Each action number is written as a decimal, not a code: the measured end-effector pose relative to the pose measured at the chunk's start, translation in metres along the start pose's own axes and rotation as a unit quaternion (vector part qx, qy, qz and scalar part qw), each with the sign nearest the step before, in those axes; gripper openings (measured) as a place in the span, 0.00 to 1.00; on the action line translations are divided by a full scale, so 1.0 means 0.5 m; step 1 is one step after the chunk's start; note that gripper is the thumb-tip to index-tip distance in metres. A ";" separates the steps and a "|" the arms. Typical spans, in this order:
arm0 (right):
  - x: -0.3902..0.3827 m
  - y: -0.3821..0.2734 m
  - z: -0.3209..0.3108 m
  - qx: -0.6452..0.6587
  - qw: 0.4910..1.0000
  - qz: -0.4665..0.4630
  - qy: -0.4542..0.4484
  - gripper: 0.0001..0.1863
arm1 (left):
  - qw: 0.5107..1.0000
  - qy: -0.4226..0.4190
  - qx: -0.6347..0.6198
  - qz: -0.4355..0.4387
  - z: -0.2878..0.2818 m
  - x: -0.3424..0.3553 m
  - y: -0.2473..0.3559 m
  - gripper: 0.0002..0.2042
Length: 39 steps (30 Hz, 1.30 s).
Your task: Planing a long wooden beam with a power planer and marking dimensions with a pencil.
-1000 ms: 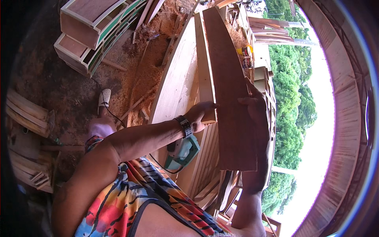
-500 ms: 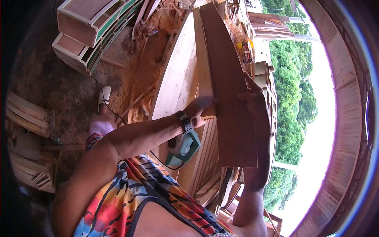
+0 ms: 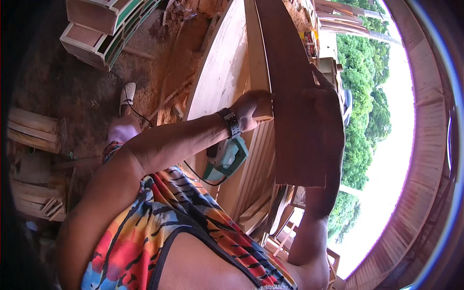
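Observation:
A long dark brown board (image 3: 295, 140) runs away from me in the middle, its cut end nearest my body. My right hand (image 3: 325, 94), dim in shadow, holds this board at its right edge. Along the board's left side lies a pale wooden plank (image 3: 257, 53). My left hand (image 3: 253, 107), with a watch (image 3: 230, 123) on its wrist, is closed around the near end of that plank, close to the dark board's edge; some fingertips are hidden. Below my left wrist a green corded power tool (image 3: 226, 162), seemingly a hand planer, rests on pale wood.
A wide pale panel (image 3: 217, 63) lies left of the plank. Stacked wooden frames (image 3: 92, 46) stand at the far left, with cut timber (image 3: 36, 130) nearer. Sawdust and offcuts cover the ground, where a black cord (image 3: 140, 116) trails past my shoe (image 3: 127, 93).
The dark board and both hands have shifted slightly up and right in view, and the surroundings have shifted too. My left hand, blurred before, is now sharper at the plank's end.

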State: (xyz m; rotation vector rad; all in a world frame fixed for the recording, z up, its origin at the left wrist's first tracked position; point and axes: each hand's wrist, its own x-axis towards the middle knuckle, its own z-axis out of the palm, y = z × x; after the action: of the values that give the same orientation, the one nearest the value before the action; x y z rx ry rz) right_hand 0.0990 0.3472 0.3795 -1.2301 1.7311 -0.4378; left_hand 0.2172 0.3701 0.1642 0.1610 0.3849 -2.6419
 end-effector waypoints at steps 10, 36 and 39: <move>0.014 0.013 0.026 -0.135 0.971 0.068 0.184 0.45 | 0.995 0.101 -0.007 -0.008 0.041 -0.032 0.011 0.15; 0.016 0.037 0.015 -0.122 0.972 0.080 0.183 0.47 | 0.962 -0.069 0.225 0.140 -0.050 0.029 -0.027 0.12; 0.015 0.038 0.011 -0.135 0.971 0.076 0.180 0.48 | 0.889 -0.149 0.332 0.277 -0.038 0.030 -0.016 0.11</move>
State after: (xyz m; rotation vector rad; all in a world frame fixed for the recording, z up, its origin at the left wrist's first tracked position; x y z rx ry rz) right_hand 0.0930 0.3502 0.3593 -1.2500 2.2382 -0.3591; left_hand 0.2011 0.3760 0.1450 0.0609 -0.6002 -2.0683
